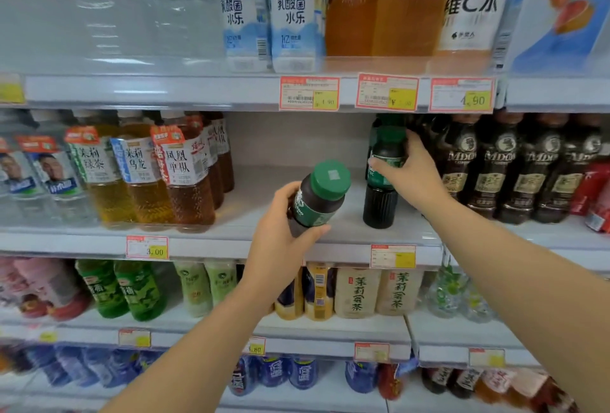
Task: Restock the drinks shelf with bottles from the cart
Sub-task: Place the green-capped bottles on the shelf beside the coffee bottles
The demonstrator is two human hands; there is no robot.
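A person's left hand (280, 214) holds a dark green-capped bottle (321, 196), fingers (310, 232) curled around its body. The bottle is tilted in the air in front of a bare stretch of the middle shelf (264, 211). The right hand (412, 175) grips a second bottle (383, 201) standing upright on that shelf, fingers wrapped around its shoulder. Amber tea bottles (185, 175) stand well left of the left fingers. Dark coffee bottles (495, 168) stand just right of the right fingers.
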